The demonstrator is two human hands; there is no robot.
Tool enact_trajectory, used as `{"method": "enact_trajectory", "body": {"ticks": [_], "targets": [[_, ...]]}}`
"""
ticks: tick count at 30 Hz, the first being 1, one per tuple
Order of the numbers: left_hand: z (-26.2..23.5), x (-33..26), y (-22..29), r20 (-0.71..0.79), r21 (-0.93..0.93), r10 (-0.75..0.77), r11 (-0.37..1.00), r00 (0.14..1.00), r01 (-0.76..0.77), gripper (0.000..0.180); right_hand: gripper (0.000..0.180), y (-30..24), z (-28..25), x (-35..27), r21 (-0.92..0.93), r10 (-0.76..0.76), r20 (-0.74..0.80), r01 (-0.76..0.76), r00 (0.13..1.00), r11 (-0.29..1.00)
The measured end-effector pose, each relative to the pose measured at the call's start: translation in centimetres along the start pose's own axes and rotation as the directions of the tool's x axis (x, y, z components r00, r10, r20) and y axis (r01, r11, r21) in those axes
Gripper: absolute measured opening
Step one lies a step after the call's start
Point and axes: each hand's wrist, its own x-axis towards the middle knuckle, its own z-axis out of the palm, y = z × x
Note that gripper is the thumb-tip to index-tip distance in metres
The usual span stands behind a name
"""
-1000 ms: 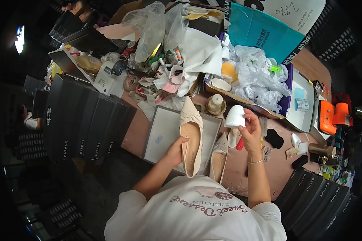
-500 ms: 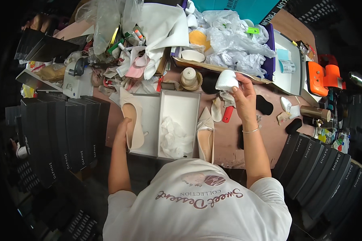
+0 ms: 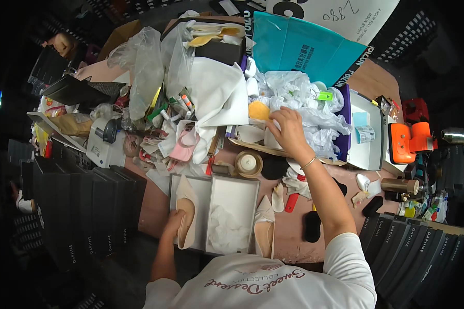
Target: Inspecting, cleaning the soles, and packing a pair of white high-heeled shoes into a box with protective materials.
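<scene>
My left hand (image 3: 176, 221) grips a beige pointed-toe shoe (image 3: 186, 213) by its side, over the left half of an open grey-and-white shoebox (image 3: 209, 201). Crumpled white tissue (image 3: 227, 226) lies in the box's right half. A matching beige shoe (image 3: 264, 229) stands just right of the box. Farther up, my right hand (image 3: 290, 133) reaches over a carton of crumpled clear plastic bags (image 3: 322, 126). Its fingers are bent and apart. Part of a smooth white piece (image 3: 271, 138) shows just below the thumb, and the palm side is hidden.
Dark shoeboxes stand in stacks at left (image 3: 95, 211) and right (image 3: 407, 252). Behind the shoebox is a round container (image 3: 248, 163). An orange tape dispenser (image 3: 410, 141) stands at far right. Black pads (image 3: 311, 226) and a red-handled tool (image 3: 291, 203) lie on the table.
My right hand has moved up and left from above the table to the carton; the white shoe form it held is no longer plainly in its fingers. My left hand still holds the shoe.
</scene>
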Motion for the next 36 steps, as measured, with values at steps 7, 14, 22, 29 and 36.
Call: {"method": "enact_trajectory", "body": {"ticks": [7,14,22,29,36], "targets": [[0.2,-1.3,1.2,-0.083,0.271,0.129,0.957,0.988,-0.102,0.034,0.046,2.1,4.5,5.4,-0.086,0.16,0.284,-0.141,0.945,0.986],[4.4,-6.8,11.4,-0.141,0.635,0.784,0.54,0.604,-0.553,0.03,0.035,6.1,1.2,-1.1,0.128,0.039,0.302,-0.081,0.953,0.988],[20.5,-4.4,33.3,0.344,0.349,0.934,-0.038,0.091,-0.936,0.025,0.028,9.1,0.6,-4.7,0.265,0.052,0.382,-0.163,0.923,0.95],[31.3,8.8,40.6,0.519,0.654,0.771,-0.079,0.37,-0.752,0.062,0.032,8.1,0.1,-4.3,0.351,0.08,0.397,-0.232,0.914,0.907],[32.3,7.8,35.9,0.642,0.673,0.54,-0.058,0.544,-0.737,0.048,0.038,7.4,-1.1,-3.6,0.379,0.075,0.331,-0.206,0.941,0.902]]}}
